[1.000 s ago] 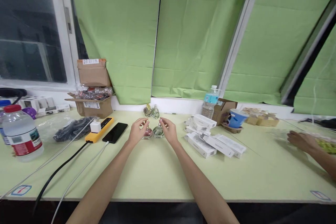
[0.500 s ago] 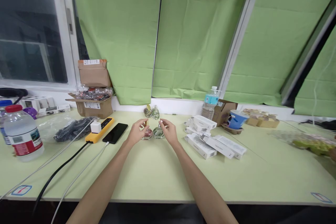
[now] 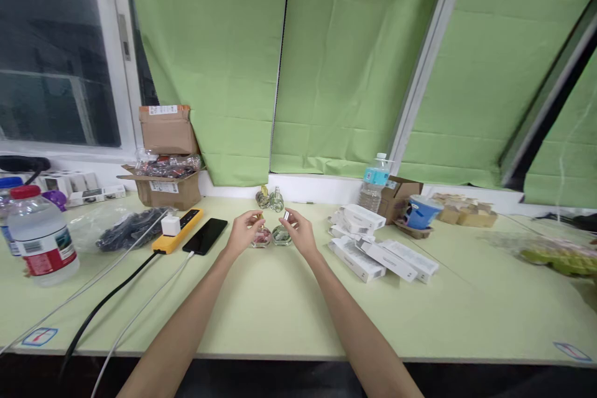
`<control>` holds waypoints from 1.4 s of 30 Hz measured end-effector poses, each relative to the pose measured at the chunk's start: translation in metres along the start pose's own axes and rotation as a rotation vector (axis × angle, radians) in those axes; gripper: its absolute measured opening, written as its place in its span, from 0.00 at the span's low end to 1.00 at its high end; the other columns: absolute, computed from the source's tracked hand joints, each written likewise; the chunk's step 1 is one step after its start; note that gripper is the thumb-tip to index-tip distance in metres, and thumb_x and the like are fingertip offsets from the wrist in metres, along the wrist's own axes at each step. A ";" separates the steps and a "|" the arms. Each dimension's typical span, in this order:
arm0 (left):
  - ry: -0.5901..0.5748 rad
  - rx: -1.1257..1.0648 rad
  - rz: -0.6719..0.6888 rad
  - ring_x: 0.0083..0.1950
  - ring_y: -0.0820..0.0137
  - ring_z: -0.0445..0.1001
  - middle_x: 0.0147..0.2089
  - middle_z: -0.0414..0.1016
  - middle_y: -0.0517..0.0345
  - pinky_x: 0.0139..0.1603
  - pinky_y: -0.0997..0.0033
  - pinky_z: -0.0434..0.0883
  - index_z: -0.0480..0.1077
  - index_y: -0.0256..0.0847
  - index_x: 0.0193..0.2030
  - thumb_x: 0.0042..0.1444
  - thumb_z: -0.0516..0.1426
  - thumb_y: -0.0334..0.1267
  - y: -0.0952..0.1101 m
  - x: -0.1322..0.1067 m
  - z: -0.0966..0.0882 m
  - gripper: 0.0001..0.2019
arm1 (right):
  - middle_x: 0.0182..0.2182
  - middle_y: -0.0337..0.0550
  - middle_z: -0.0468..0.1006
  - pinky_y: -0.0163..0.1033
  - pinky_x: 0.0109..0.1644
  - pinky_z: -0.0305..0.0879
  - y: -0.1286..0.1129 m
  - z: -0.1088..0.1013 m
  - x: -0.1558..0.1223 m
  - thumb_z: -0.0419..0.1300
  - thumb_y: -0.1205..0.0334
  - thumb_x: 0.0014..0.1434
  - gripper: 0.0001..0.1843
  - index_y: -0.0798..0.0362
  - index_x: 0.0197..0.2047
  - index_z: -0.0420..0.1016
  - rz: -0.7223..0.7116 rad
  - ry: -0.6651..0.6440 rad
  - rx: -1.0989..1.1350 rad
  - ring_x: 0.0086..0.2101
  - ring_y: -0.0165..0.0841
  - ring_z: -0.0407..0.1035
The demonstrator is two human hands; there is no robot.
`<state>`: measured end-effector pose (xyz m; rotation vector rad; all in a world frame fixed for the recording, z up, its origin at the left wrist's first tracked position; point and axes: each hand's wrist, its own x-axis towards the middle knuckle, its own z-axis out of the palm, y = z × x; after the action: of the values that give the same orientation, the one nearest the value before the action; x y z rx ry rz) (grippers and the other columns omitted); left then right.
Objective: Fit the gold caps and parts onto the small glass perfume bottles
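On the near part of the bench (image 3: 275, 311), two forearms (image 3: 205, 305) reach forward. The left hand (image 3: 241, 234) has its thumb and fingers pinching a small gold-coloured piece (image 3: 259, 216), at the top of a pink-tinted glass bottle (image 3: 262, 239). The right hand (image 3: 301, 235) pinches with its fingers a small silver piece (image 3: 286, 216), near the top of a greenish glass bottle (image 3: 281, 236). These bottles stand just beside each other, between the hands; whether the pieces touch them, I cannot tell. A black phone (image 3: 204, 236) lies to the left, and white boxes (image 3: 357, 258) are piled to the right. Farther, two more small bottles (image 3: 277, 201) stand near the white wall (image 3: 321, 183), below the green curtain (image 3: 209, 74).
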<state>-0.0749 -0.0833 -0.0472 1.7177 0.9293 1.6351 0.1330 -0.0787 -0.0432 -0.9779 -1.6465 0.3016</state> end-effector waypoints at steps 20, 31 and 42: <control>0.190 -0.261 -0.239 0.33 0.68 0.78 0.33 0.81 0.50 0.40 0.68 0.76 0.77 0.33 0.38 0.45 0.68 0.39 -0.007 0.005 0.000 0.15 | 0.36 0.45 0.80 0.39 0.39 0.68 0.012 -0.002 0.003 0.62 0.45 0.55 0.32 0.56 0.58 0.74 -0.016 -0.090 -0.058 0.35 0.36 0.72; 0.359 -0.449 -0.418 0.29 0.71 0.77 0.32 0.79 0.49 0.36 0.69 0.76 0.75 0.33 0.34 0.46 0.68 0.37 -0.016 0.010 -0.007 0.12 | 0.34 0.44 0.80 0.40 0.40 0.68 0.003 -0.004 0.002 0.63 0.41 0.53 0.35 0.58 0.56 0.76 0.049 -0.049 0.038 0.33 0.36 0.71; 0.407 -0.605 -0.570 0.28 0.68 0.78 0.29 0.78 0.47 0.33 0.70 0.76 0.71 0.33 0.32 0.46 0.66 0.34 -0.013 0.010 -0.013 0.10 | 0.31 0.44 0.81 0.40 0.41 0.69 0.016 0.002 0.003 0.64 0.39 0.51 0.39 0.58 0.58 0.73 0.122 0.021 0.086 0.31 0.36 0.72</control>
<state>-0.0885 -0.0683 -0.0505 0.6508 0.8702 1.6497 0.1379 -0.0661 -0.0521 -1.0147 -1.5451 0.4398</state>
